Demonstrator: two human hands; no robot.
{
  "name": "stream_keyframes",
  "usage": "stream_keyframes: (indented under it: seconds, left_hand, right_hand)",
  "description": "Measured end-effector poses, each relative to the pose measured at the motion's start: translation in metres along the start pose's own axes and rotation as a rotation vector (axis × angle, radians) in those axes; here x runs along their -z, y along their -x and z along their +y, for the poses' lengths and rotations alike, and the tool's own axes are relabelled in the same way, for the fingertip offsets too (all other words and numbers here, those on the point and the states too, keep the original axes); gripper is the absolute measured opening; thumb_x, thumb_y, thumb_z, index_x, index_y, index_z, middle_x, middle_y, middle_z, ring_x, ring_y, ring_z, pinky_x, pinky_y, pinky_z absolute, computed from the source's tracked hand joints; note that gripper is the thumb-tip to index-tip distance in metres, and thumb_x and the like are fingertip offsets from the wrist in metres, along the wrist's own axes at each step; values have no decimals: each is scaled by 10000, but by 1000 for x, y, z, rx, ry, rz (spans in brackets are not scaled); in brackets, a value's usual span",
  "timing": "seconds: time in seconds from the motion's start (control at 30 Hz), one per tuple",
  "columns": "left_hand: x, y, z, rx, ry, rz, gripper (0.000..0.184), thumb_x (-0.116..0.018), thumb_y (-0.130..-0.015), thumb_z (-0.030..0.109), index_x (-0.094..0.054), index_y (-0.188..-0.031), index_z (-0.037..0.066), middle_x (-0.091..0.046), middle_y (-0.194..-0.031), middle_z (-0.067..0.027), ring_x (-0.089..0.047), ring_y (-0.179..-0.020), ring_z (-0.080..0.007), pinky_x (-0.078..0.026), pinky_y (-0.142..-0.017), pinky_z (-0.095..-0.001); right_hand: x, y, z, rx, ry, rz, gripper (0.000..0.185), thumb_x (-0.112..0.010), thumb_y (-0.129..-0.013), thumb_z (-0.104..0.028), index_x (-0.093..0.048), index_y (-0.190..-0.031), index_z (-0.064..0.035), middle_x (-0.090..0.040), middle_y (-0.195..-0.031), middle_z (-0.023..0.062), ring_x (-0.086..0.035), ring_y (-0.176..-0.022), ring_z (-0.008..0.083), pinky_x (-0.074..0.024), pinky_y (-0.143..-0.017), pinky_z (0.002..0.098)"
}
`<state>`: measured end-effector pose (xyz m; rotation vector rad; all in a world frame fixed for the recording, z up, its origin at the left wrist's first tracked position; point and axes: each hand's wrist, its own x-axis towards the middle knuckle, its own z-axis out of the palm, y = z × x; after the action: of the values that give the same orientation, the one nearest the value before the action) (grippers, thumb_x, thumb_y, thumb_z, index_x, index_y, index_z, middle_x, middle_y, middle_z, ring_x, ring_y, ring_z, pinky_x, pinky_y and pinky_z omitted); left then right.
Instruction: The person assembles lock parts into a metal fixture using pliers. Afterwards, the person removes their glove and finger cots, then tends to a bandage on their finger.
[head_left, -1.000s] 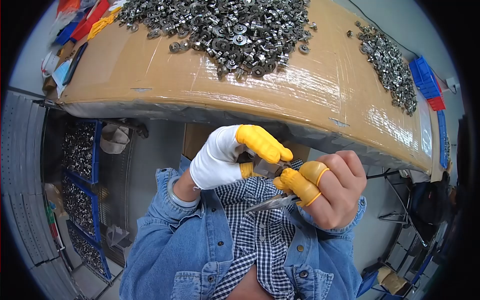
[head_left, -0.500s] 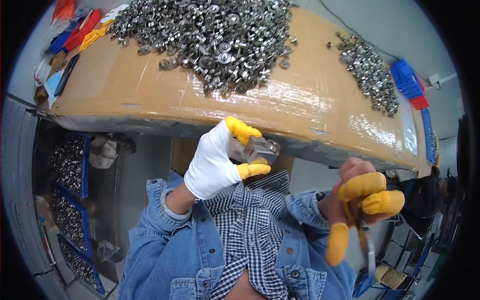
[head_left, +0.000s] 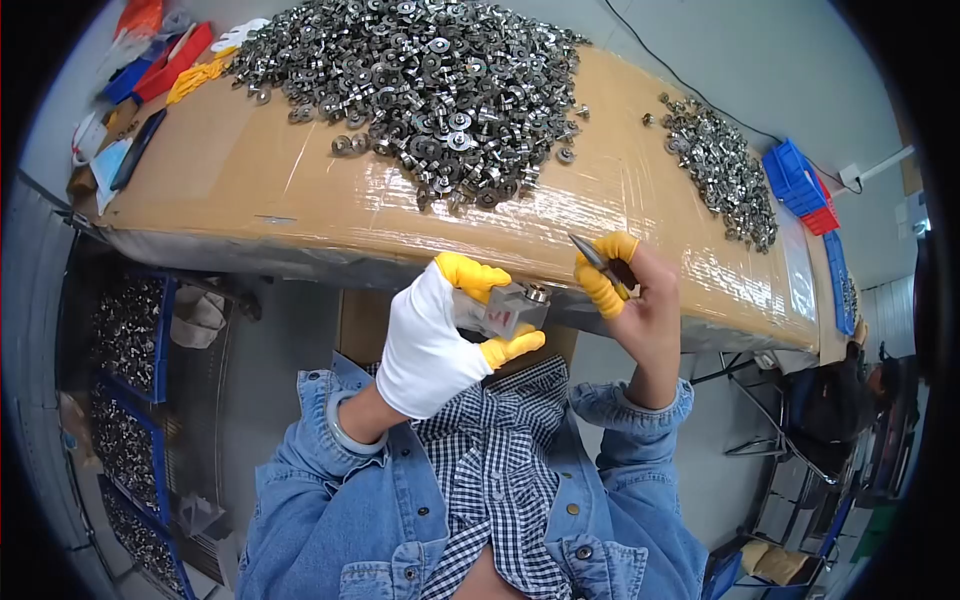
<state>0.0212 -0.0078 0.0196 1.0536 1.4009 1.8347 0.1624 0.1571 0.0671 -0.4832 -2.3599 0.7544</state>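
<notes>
White cloth with yellow fingertips covers the left hand, which grips a greyish block with a red mark between thumb and fingers, while a small round metal part sits at the block's far right end, between the two hands. Right of the block and apart from it, the right hand, its fingertips in yellow covers, pinches a pointed metal tool; beyond both hands, a large heap of metal parts lies on the surface.
</notes>
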Motion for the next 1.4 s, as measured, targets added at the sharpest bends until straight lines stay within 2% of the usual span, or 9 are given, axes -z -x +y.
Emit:
stream_keyframes:
  seconds: [0.27,0.37,0.43,0.5,0.63,0.8,1.1,1.27,1.4]
  left_hand:
    - [-4,-2,-7,1,-5,-5,540,-878,-681,102,-531,-1081,-2,-661,-977,-99,-680,-887,-150,-567,-759,-276]
    - [-2,-6,-6,65,-111,-77,533,-869,-687,93,-535,-1092,2,-654,-966,-92,-662,-884,-142,-552,-768,-274]
    - [4,-11,-11,21,-342,-140,526,-862,-692,89,-538,-1099,6,-648,-955,-83,-645,-878,-136,-539,-784,-275]
    - [5,-9,-20,122,-145,-132,509,-843,-710,79,-536,-1109,4,-611,-967,-64,-625,-884,-137,-524,-815,-277]
    - [5,-11,-28,159,97,-110,492,-823,-727,41,-538,-1126,7,-554,-1017,-49,-604,-920,-128,-510,-842,-274]
    - [9,-11,-26,181,140,-95,500,-812,-734,12,-535,-1150,17,-520,-999,-25,-587,-948,-120,-502,-851,-266]
    - [11,-14,-22,205,324,-33,497,-765,-764,-29,-503,-1184,8,-576,-1061,-73,-618,-1008,-171,-521,-898,-311]
    - [7,-14,-17,182,395,-79,504,-750,-763,-52,-498,-1196,4,-614,-1146,-127,-633,-1026,-199,-522,-908,-324]
    - [6,-10,-19,167,391,-103,512,-743,-761,-69,-496,-1203,1,-618,-1134,-124,-634,-1030,-203,-524,-907,-326]
  right_hand:
    - [-30,6,3,-111,-729,-104,291,-806,-783,-152,-670,-973,20,-652,-777,10,-597,-758,66,-475,-657,223]
    - [-17,6,14,-265,-625,-290,270,-750,-829,-96,-650,-1055,13,-676,-939,48,-628,-839,121,-507,-769,259]
    - [-12,1,30,-224,-40,-17,299,-748,-801,-80,-650,-1081,-39,-659,-894,73,-609,-740,136,-485,-637,282]
    - [-6,-13,42,-144,576,352,336,-732,-787,-58,-641,-1110,-73,-644,-896,96,-611,-699,197,-485,-609,319]
    - [-26,-37,55,40,185,227,327,-709,-787,-77,-638,-1105,-104,-632,-909,105,-624,-725,297,-491,-616,391]
    - [-53,-56,37,233,579,94,220,-719,-786,-136,-671,-997,-94,-632,-903,80,-622,-723,287,-495,-618,387]
    - [-35,-15,26,138,-401,77,235,-804,-716,-84,-639,-878,-45,-615,-850,43,-544,-679,140,-424,-566,291]
    - [-43,7,16,128,-430,137,255,-789,-681,4,-649,-893,-19,-668,-948,83,-654,-857,203,-530,-743,287]
    - [-30,10,22,281,-340,-45,304,-749,-638,30,-662,-927,-11,-697,-1041,134,-683,-927,258,-532,-729,296]
